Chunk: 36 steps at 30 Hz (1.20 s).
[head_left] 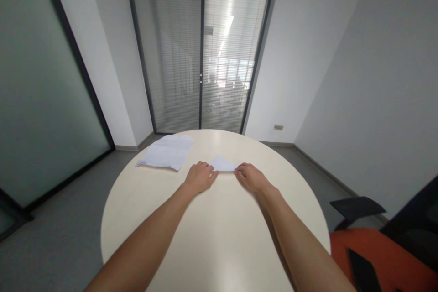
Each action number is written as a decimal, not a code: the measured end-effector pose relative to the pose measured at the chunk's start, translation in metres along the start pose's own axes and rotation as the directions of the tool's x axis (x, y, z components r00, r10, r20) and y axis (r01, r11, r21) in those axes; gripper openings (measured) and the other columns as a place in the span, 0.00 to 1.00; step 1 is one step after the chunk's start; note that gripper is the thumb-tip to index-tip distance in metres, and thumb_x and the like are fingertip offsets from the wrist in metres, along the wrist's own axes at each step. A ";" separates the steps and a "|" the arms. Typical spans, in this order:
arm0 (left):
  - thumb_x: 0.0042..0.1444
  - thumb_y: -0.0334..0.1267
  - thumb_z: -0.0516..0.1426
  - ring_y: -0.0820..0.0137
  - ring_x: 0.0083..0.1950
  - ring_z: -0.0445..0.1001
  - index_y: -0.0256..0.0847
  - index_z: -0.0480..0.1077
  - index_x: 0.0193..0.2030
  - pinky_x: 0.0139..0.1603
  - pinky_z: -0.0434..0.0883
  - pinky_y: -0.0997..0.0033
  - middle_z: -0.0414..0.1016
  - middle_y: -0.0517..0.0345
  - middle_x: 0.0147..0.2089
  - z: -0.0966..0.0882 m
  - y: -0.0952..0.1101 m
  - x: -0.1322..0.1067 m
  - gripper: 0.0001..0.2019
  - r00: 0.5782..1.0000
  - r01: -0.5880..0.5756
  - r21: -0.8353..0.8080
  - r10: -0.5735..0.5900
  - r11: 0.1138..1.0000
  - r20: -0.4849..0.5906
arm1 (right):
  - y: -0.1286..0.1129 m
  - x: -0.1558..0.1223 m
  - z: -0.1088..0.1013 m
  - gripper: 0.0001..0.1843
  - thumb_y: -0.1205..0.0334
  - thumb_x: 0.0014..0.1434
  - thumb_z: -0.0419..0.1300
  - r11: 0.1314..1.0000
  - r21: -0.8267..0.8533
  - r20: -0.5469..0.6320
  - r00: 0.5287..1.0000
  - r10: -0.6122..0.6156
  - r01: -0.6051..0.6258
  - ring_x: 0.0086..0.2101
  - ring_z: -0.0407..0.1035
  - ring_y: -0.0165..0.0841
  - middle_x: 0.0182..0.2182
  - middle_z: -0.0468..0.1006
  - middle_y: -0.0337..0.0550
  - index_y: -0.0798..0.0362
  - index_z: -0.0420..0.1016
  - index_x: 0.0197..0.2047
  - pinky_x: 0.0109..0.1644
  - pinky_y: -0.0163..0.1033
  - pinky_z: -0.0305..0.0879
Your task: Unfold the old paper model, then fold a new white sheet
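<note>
A small folded piece of white paper, roughly triangular with its point away from me, lies on the round cream table. My left hand pinches its left corner between thumb and fingers. At the right corner, my right hand grips the paper in the same way. The straight near edge runs between the two hands. Both corners are partly hidden under my fingers.
Larger white paper sheets lie at the table's far left. An orange chair with black armrests stands at the right. Beyond the table is a glass partition with blinds.
</note>
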<state>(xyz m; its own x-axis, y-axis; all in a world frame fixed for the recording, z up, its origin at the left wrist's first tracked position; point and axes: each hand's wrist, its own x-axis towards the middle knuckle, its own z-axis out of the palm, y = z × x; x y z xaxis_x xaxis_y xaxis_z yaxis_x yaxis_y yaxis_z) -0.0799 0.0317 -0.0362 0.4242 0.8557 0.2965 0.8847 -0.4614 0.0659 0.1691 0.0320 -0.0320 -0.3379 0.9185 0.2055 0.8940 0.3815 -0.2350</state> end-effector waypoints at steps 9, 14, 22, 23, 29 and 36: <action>0.65 0.35 0.50 0.61 0.52 0.75 0.44 0.74 0.54 0.52 0.69 0.63 0.79 0.50 0.50 0.003 -0.011 0.004 0.15 0.999 0.020 -0.019 -0.020 1.000 0.040 | 0.004 -0.002 -0.001 0.15 0.64 0.67 0.50 0.999 -0.040 -0.012 0.999 0.036 -0.036 0.46 0.72 0.38 0.46 0.79 0.50 0.54 0.79 0.45 0.47 0.36 0.63; 0.65 0.32 0.48 0.62 0.50 0.77 0.45 0.74 0.53 0.50 0.70 0.65 0.79 0.53 0.51 0.004 -0.016 0.006 0.16 0.999 0.039 -0.051 -0.038 0.998 0.022 | 0.008 -0.003 0.000 0.15 0.66 0.66 0.51 0.996 -0.041 -0.022 0.997 0.081 -0.082 0.47 0.71 0.39 0.46 0.80 0.50 0.54 0.78 0.48 0.49 0.36 0.63; 0.66 0.34 0.49 0.61 0.50 0.78 0.46 0.74 0.51 0.48 0.69 0.67 0.80 0.52 0.48 0.005 -0.022 0.008 0.14 0.994 0.109 -0.124 -0.105 0.986 0.041 | 0.011 -0.004 -0.001 0.16 0.62 0.66 0.52 0.985 -0.047 -0.040 0.986 0.162 -0.163 0.44 0.73 0.38 0.43 0.80 0.49 0.51 0.77 0.51 0.44 0.36 0.61; 0.66 0.35 0.50 0.61 0.50 0.77 0.46 0.74 0.52 0.48 0.69 0.67 0.80 0.52 0.48 0.006 -0.023 0.008 0.14 0.993 0.117 -0.134 -0.113 0.984 0.036 | 0.011 -0.004 -0.001 0.16 0.62 0.66 0.52 0.983 -0.042 -0.045 0.983 0.176 -0.178 0.43 0.73 0.38 0.43 0.80 0.49 0.51 0.76 0.52 0.44 0.36 0.61; 0.65 0.36 0.51 0.62 0.51 0.77 0.45 0.74 0.54 0.50 0.69 0.67 0.80 0.52 0.50 0.008 -0.025 0.009 0.14 0.990 0.141 -0.190 -0.139 0.972 0.021 | 0.014 -0.003 0.002 0.15 0.62 0.64 0.54 0.977 0.025 -0.063 0.975 0.214 -0.213 0.44 0.73 0.38 0.43 0.81 0.48 0.50 0.76 0.52 0.44 0.36 0.60; 0.64 0.34 0.52 0.62 0.51 0.77 0.45 0.72 0.56 0.50 0.69 0.67 0.80 0.51 0.50 0.013 -0.026 0.010 0.16 0.987 0.161 -0.181 -0.161 0.970 0.015 | 0.023 0.002 0.012 0.17 0.63 0.62 0.56 0.966 0.147 -0.129 0.965 0.230 -0.211 0.39 0.73 0.35 0.40 0.81 0.46 0.51 0.75 0.53 0.42 0.36 0.62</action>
<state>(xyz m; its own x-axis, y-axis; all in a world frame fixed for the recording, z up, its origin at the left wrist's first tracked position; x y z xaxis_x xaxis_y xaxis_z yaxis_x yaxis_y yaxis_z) -0.0961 0.0550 -0.0471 0.2790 0.9222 0.2678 0.8918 -0.3522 0.2838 0.1856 0.0441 -0.0489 -0.0823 0.9603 0.2664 0.8922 0.1901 -0.4097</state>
